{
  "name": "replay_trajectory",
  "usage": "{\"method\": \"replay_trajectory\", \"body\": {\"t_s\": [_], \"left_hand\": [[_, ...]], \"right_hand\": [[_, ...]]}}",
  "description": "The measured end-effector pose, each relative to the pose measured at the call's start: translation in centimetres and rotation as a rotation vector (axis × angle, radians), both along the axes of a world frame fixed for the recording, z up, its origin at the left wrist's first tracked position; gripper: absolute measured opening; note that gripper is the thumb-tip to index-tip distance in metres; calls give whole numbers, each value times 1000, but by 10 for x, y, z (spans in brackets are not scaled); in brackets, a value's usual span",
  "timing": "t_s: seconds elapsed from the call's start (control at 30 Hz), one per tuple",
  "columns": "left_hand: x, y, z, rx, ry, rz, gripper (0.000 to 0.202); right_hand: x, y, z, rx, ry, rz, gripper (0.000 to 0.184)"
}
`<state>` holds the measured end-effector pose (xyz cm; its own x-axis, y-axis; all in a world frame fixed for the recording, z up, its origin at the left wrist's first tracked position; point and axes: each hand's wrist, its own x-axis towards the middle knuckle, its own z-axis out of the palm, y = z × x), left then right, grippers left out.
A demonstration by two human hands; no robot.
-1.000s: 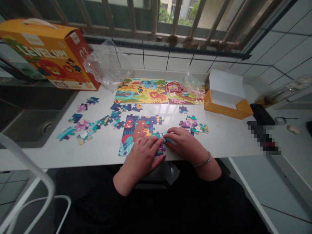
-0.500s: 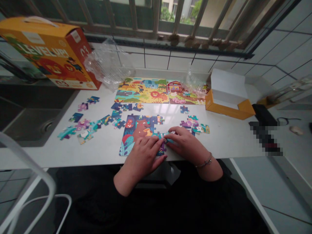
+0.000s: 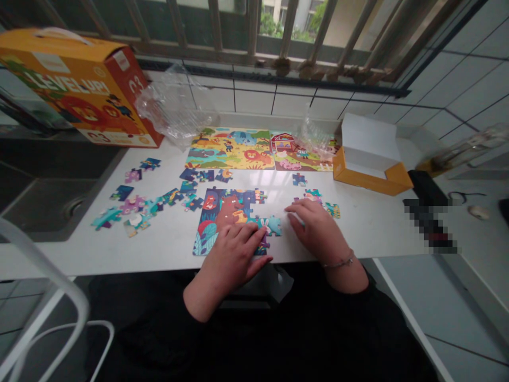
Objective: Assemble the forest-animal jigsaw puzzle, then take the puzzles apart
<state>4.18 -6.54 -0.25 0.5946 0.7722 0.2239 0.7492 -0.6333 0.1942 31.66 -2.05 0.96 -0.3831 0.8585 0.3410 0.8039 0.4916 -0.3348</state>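
Note:
A partly built jigsaw (image 3: 226,207) with a brown bear on dark blue lies near the front edge of the white table (image 3: 377,228). My left hand (image 3: 234,254) rests on its lower right part with the fingers lying flat, holding nothing. A teal piece with a white rabbit (image 3: 272,225) sits joined at the jigsaw's right edge, just past those fingertips. My right hand (image 3: 318,231) lies to the right of it, fingers stretched over a small cluster of loose pieces (image 3: 333,210), covering some of them. I see nothing gripped in it.
Several loose pieces (image 3: 135,207) are scattered at the left. Two finished jigsaws (image 3: 230,148) (image 3: 294,155) lie behind, with clear plastic bags (image 3: 175,106). A big orange box (image 3: 79,90) stands back left, an open orange-and-white box (image 3: 369,159) at right. A sink (image 3: 47,201) is left; a white chair frame (image 3: 47,276) near me.
My right hand has let go of the rabbit piece at the jigsaw's right edge and slid right onto the loose pieces. The left hand has stayed put.

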Motion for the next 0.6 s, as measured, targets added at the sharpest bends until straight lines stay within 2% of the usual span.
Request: {"method": "replay_trajectory", "body": {"t_s": [0.1,0.13,0.27,0.47,0.6], "left_hand": [[0,0,1,-1,-9,2,60],[0,0,1,-1,-9,4,59],[1,0,1,5,-12,4,57],[1,1,1,24,-15,3,55],[1,1,0,18,-19,-1,55]], "right_hand": [[36,2,1,56,-104,-273,24],[47,1,0,37,-131,-319,25],[73,-2,-7,-82,-129,-306,30],[76,-1,-7,-125,-128,-297,33],[72,-3,-1,-56,-67,-270,30]]}}
